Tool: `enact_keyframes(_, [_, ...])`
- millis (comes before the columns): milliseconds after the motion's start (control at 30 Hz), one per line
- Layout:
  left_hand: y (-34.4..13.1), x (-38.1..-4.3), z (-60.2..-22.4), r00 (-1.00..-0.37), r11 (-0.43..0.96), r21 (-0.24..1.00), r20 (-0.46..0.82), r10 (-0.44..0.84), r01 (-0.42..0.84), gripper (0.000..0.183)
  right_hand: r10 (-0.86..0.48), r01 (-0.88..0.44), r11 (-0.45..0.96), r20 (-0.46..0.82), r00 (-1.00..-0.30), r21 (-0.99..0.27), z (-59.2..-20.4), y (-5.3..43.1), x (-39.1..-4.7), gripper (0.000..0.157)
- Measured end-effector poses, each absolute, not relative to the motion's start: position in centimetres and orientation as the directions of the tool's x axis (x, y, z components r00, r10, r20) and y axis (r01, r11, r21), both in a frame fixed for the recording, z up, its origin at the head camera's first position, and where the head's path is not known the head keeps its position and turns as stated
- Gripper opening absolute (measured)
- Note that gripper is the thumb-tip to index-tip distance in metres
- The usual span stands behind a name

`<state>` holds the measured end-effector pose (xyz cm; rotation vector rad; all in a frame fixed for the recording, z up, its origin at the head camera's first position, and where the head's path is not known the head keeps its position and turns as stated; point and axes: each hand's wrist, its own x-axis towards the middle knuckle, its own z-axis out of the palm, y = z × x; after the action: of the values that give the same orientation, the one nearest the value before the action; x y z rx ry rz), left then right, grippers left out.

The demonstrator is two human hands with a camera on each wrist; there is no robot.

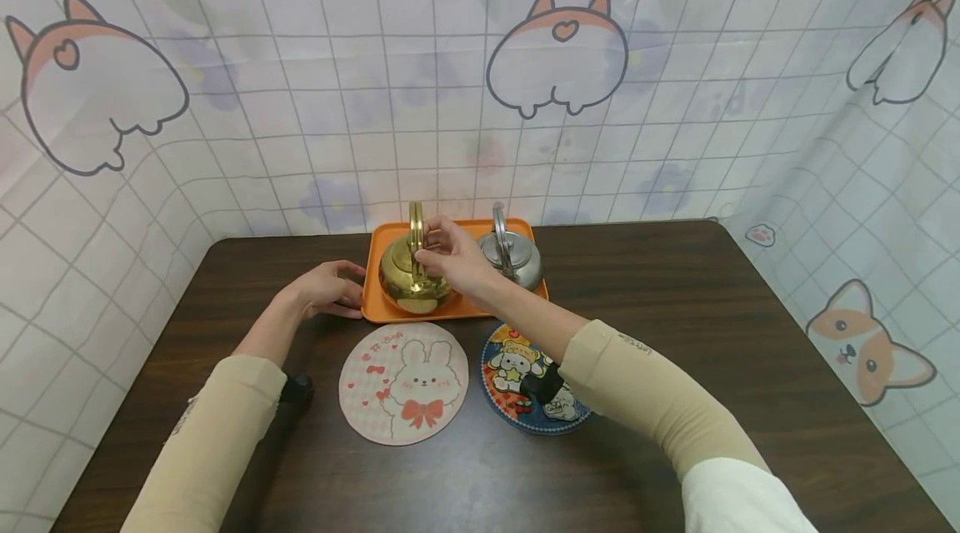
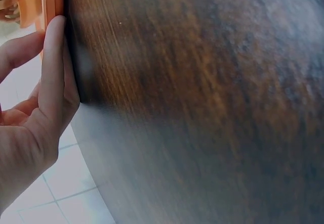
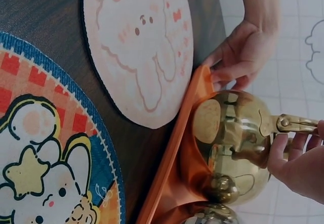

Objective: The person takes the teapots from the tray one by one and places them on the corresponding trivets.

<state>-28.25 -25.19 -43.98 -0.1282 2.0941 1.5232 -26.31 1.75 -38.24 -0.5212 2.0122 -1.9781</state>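
A gold kettle (image 1: 405,287) with an upright handle sits on the left part of an orange tray (image 1: 370,300). My right hand (image 1: 459,260) is at its handle, thumb and fingers holding it from the right side; the right wrist view shows this hand (image 3: 304,166) close up. Beside it on the tray stands a silver kettle (image 1: 528,256), partly behind the right hand and forearm. My left hand (image 1: 330,287) touches the tray's left edge with its fingertips. In the left wrist view, extended fingers (image 2: 52,77) meet the tray rim (image 2: 50,1).
A round pink rabbit mat (image 1: 405,383) lies in front of the tray. To its right is a round blue-rimmed cartoon mat (image 1: 510,375), partly covered by the right sleeve. Behind the dark wooden table (image 1: 675,291) hangs a printed curtain (image 1: 420,100).
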Motion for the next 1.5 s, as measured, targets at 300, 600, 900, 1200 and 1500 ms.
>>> enact_keyframes(300, [-25.1, -28.3, -43.9, -0.850, 0.351, 0.855, -0.474, 0.232, -0.381, 0.063, -0.412, -0.050, -0.044, 0.063, -0.909, -0.998, -37.6, 1.9, -25.7, 0.025])
enact_keyframes(600, [-25.1, -28.2, -43.9, -0.850, 0.351, 0.856, -0.473, 0.233, -0.380, 0.062, -0.410, -0.021, -0.079, 0.051, -0.911, -0.997, -37.0, 2.5, -24.8, 0.029])
enact_keyframes(900, [-25.0, -28.0, -43.7, -0.850, 0.347, 0.860, -0.467, 0.243, -0.374, 0.064, -0.438, -0.037, -0.088, 0.072, -0.896, -0.995, -36.3, 3.3, -23.5, 0.029])
enact_keyframes(1200, [-25.1, -28.1, -43.9, -0.854, 0.352, 0.868, -0.450, 0.262, -0.350, 0.062, -0.439, -0.006, -0.092, 0.046, -0.897, -0.996, -36.2, 3.5, -22.5, 0.031])
enact_keyframes(1500, [-25.1, -28.2, -44.1, -0.856, 0.353, 0.869, -0.448, 0.259, -0.348, 0.062, -0.467, -0.004, -0.093, 0.047, -0.883, -0.996, -36.5, 3.7, -21.6, 0.030])
